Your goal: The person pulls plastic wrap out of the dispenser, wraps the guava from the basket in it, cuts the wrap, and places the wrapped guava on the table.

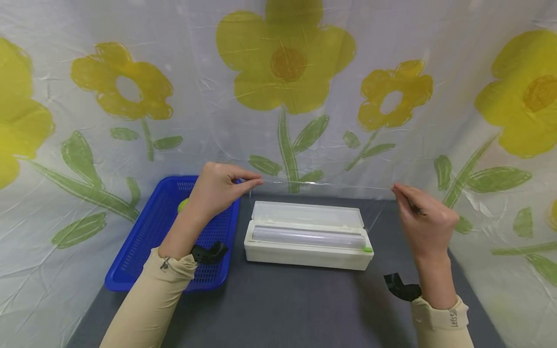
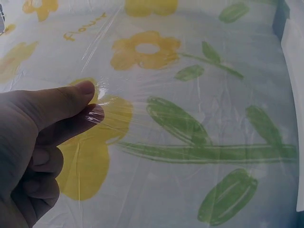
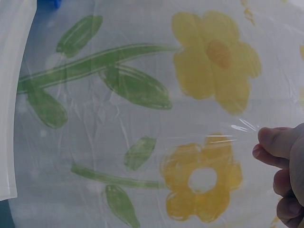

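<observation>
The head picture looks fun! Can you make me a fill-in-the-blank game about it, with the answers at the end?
1. The plastic basket is coloured ____.
2. The hinged lid of the white dispenser box is not shut but ____.
3. The left hand and the right hand pinch the see-____ cling film.
4. The white backdrop sheet is decorated with big yellow ____ that have green stems.

Missing words: blue; open; through; flowers

Left hand (image 1: 219,191), right hand (image 1: 426,220) aloft; fingers (image 2: 78,124) seemingly pinched tight
</observation>
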`<state>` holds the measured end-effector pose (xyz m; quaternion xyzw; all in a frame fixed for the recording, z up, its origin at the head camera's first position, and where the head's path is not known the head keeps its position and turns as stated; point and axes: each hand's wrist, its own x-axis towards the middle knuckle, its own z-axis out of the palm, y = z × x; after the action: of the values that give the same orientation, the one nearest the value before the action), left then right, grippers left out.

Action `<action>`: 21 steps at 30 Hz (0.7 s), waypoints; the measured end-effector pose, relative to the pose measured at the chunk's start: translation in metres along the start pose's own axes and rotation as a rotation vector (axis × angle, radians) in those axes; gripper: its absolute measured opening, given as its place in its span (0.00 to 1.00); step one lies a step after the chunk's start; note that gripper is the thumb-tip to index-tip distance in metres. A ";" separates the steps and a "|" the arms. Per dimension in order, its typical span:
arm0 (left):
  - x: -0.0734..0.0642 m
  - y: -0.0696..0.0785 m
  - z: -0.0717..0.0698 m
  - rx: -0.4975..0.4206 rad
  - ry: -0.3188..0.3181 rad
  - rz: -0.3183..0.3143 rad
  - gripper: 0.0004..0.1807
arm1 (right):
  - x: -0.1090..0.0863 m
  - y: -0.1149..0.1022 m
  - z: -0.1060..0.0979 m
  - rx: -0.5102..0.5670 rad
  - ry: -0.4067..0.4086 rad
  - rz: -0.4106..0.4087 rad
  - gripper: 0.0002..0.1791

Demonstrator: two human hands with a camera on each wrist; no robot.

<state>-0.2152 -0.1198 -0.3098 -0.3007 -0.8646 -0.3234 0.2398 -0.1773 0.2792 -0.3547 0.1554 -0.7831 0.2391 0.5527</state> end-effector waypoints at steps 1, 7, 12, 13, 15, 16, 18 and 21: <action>0.000 0.000 -0.001 -0.004 0.000 0.002 0.05 | 0.000 0.000 0.000 0.002 0.003 -0.001 0.06; 0.001 0.002 -0.004 -0.014 0.006 0.016 0.05 | 0.001 0.002 0.000 0.004 0.014 -0.013 0.05; 0.001 0.003 -0.005 -0.018 0.013 0.023 0.05 | 0.002 0.001 -0.001 0.000 0.012 -0.015 0.05; 0.001 0.003 -0.005 -0.018 0.013 0.025 0.05 | 0.003 0.000 -0.002 -0.001 0.012 -0.016 0.05; 0.001 0.003 -0.006 -0.020 0.016 0.029 0.05 | 0.003 0.000 -0.002 -0.003 0.010 -0.014 0.06; 0.001 0.003 -0.006 -0.020 0.017 0.031 0.05 | 0.004 -0.001 -0.003 -0.003 0.013 -0.013 0.07; 0.002 0.003 -0.006 -0.018 0.021 0.037 0.05 | 0.005 0.000 -0.003 -0.002 0.017 -0.012 0.09; 0.002 0.004 -0.007 -0.017 0.022 0.044 0.05 | 0.006 0.000 -0.004 0.004 0.029 -0.017 0.10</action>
<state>-0.2126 -0.1218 -0.3016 -0.3179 -0.8524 -0.3286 0.2537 -0.1764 0.2814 -0.3481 0.1596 -0.7731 0.2384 0.5657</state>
